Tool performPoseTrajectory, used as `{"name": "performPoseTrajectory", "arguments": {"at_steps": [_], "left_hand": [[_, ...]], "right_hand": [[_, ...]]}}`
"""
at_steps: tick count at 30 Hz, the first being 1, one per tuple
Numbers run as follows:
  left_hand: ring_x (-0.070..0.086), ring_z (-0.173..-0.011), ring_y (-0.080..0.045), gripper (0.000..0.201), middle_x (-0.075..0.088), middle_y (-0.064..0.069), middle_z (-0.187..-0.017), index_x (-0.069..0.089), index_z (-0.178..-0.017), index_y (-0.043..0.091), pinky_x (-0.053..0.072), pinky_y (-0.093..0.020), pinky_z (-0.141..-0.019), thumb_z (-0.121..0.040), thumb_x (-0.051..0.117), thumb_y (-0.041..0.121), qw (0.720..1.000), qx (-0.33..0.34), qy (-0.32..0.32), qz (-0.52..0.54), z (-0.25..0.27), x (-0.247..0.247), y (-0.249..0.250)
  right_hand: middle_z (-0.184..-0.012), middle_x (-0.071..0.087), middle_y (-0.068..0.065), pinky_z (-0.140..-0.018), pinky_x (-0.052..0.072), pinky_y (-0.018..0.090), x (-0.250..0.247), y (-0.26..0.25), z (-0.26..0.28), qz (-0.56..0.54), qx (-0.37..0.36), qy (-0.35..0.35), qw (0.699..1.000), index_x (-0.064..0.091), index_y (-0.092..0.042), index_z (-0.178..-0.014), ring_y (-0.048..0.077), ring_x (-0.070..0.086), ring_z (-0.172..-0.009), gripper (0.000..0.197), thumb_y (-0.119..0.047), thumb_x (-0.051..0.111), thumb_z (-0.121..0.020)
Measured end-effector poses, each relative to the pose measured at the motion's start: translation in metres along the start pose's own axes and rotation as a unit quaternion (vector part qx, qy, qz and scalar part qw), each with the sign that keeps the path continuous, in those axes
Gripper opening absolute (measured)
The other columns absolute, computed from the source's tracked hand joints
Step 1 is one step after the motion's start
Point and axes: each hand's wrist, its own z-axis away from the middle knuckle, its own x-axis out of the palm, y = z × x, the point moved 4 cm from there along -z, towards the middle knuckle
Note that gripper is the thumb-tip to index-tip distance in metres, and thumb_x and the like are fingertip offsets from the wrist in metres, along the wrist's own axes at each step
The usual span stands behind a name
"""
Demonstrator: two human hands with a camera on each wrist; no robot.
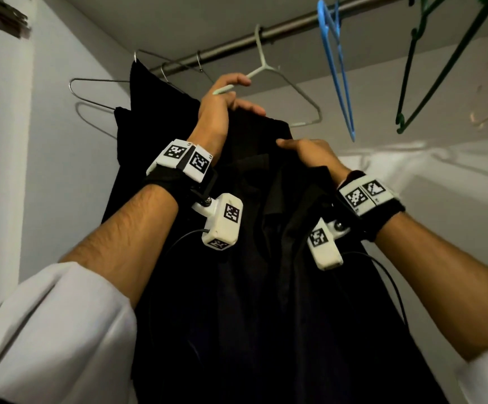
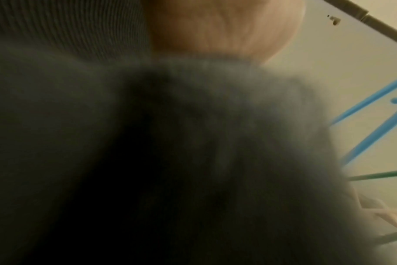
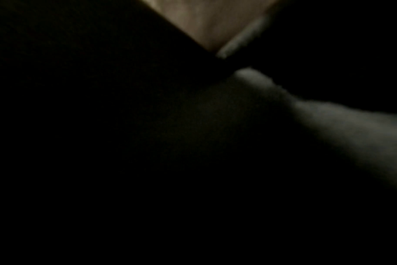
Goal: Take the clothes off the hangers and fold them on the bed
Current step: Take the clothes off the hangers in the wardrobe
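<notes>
A: Both arms are up at the closet rail (image 1: 266, 32), and the black garment (image 1: 251, 258) hangs straight down in front of the person, its long axis vertical.

B: Look at the left hand (image 1: 222, 103). It's at the very top of the garment, fingers curled over the pale hanger (image 1: 292, 88) and the bunched cloth beneath it. That grip is closed on the hanger arm.

A: And the right hand (image 1: 312, 150)?

B: Just lower and to the right, lying on the cloth near the collar. Thumb and fingers appear to nip a fold, but they sink into black fabric, so I can't tell whether that grip is truly closed. The right wrist view is almost all dark.

A: So what does the coming move turn on?

B: My read: the hanger sits above and slightly left of the right hand, and the garment drops away below both. The left hand is the nearer one to the hook, so it steadies while the right draws the shoulder down off the hanger's right arm.

A: Empty hangers alongside: blue (image 1: 336, 71), green (image 1: 441, 68), wire ones far left (image 1: 91, 94). A second dark garment (image 1: 137, 91) hangs behind.

B: No bed in view, so folding is a way off.
</notes>
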Motion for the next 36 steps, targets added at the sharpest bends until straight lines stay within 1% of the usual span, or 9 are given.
{"name": "performPoseTrajectory", "arguments": {"at_steps": [4, 8, 14, 17, 20, 25, 28, 32, 36], "left_hand": [[0.069, -0.078, -0.03, 0.041, 0.07, -0.023, -0.081, 0.062, -0.107, 0.014, 0.056, -0.04, -0.084, -0.104, 0.023, 0.003, 0.999, -0.012, 0.008, 0.032, -0.001, -0.005, -0.002], [0.067, -0.088, -0.036, 0.042, 0.067, -0.03, -0.092, 0.063, -0.107, 0.015, 0.053, -0.045, -0.091, -0.103, 0.024, 0.002, 1.0, -0.01, 0.02, 0.015, -0.003, -0.007, -0.003], [0.069, -0.085, -0.033, 0.043, 0.067, -0.03, -0.094, 0.064, -0.108, 0.016, 0.056, -0.044, -0.09, -0.104, 0.023, 0.002, 1.0, -0.013, 0.021, 0.014, 0.001, -0.004, -0.004], [0.069, -0.083, -0.034, 0.043, 0.067, -0.029, -0.086, 0.062, -0.108, 0.015, 0.056, -0.047, -0.093, -0.104, 0.022, 0.001, 0.999, -0.019, 0.023, 0.017, 0.004, -0.002, -0.003], [0.068, -0.084, -0.036, 0.042, 0.066, -0.031, -0.083, 0.06, -0.106, 0.014, 0.052, -0.052, -0.1, -0.102, 0.022, -0.002, 1.0, -0.012, 0.021, 0.005, 0.006, 0.005, -0.002], [0.068, -0.088, -0.038, 0.036, 0.066, -0.035, -0.094, 0.057, -0.107, 0.014, 0.054, -0.052, -0.095, -0.102, 0.025, -0.001, 1.0, -0.015, 0.019, -0.013, 0.009, 0.01, 0.002], [0.067, -0.088, -0.04, 0.035, 0.066, -0.038, -0.097, 0.056, -0.107, 0.014, 0.055, -0.051, -0.094, -0.101, 0.026, -0.002, 1.0, -0.011, 0.015, -0.02, 0.01, 0.011, 0.004], [0.066, -0.087, -0.037, 0.036, 0.067, -0.03, -0.09, 0.057, -0.107, 0.016, 0.058, -0.048, -0.08, -0.104, 0.023, 0.003, 1.0, -0.019, 0.015, -0.018, 0.006, 0.007, 0.004], [0.066, -0.095, -0.038, 0.037, 0.067, -0.032, -0.097, 0.061, -0.112, 0.016, 0.051, -0.054, -0.1, -0.105, 0.025, 0.005, 0.999, -0.026, 0.024, -0.025, 0.005, 0.001, 0.001]], "right_hand": [[-0.099, 0.076, 0.019, -0.085, 0.055, 0.032, -0.004, 0.012, 0.028, 0.012, -0.045, 0.011, 0.999, 0.071, 0.011, -0.11, 0.022, 0.073, -0.091, 0.043, -0.028, 0.075, -0.091], [-0.074, 0.06, 0.008, -0.069, 0.042, 0.028, -0.009, 0.032, 0.063, 0.059, -0.074, -0.032, 0.995, 0.066, -0.005, -0.071, 0.015, 0.055, -0.072, 0.03, -0.023, 0.071, -0.094], [-0.059, 0.047, 0.0, -0.05, 0.037, 0.019, -0.017, 0.054, 0.106, 0.02, -0.049, -0.062, 0.997, 0.053, -0.016, -0.06, 0.01, 0.046, -0.055, 0.039, -0.018, 0.067, -0.096], [-0.06, 0.056, -0.003, -0.056, 0.042, 0.019, -0.017, 0.052, 0.112, 0.045, -0.031, -0.083, 0.995, 0.061, -0.015, -0.065, 0.007, 0.053, -0.055, 0.032, -0.023, 0.067, -0.095], [-0.084, 0.077, -0.003, -0.07, 0.051, 0.024, -0.013, 0.04, 0.101, -0.021, -0.011, -0.117, 0.993, 0.077, -0.016, -0.091, 0.008, 0.072, -0.071, 0.024, -0.038, 0.067, -0.094], [-0.127, 0.072, -0.006, -0.106, 0.049, 0.035, 0.008, -0.003, 0.054, -0.046, -0.038, -0.147, 0.987, 0.067, -0.026, -0.134, 0.015, 0.068, -0.118, 0.062, -0.066, 0.069, -0.086], [-0.117, 0.074, -0.008, -0.102, 0.051, 0.031, 0.016, -0.023, 0.031, -0.001, -0.034, -0.11, 0.993, 0.071, -0.021, -0.127, 0.016, 0.071, -0.112, 0.073, -0.07, 0.078, -0.073], [-0.09, 0.073, -0.006, -0.064, 0.052, 0.021, 0.021, -0.025, 0.032, 0.078, -0.016, -0.037, 0.996, 0.071, -0.02, -0.092, 0.009, 0.069, -0.077, 0.025, -0.044, 0.078, -0.085], [-0.1, 0.079, 0.003, -0.084, 0.058, 0.031, 0.015, -0.005, 0.058, 0.074, -0.045, -0.026, 0.996, 0.077, -0.004, -0.105, 0.014, 0.075, -0.09, 0.036, -0.036, 0.075, -0.089]]}}
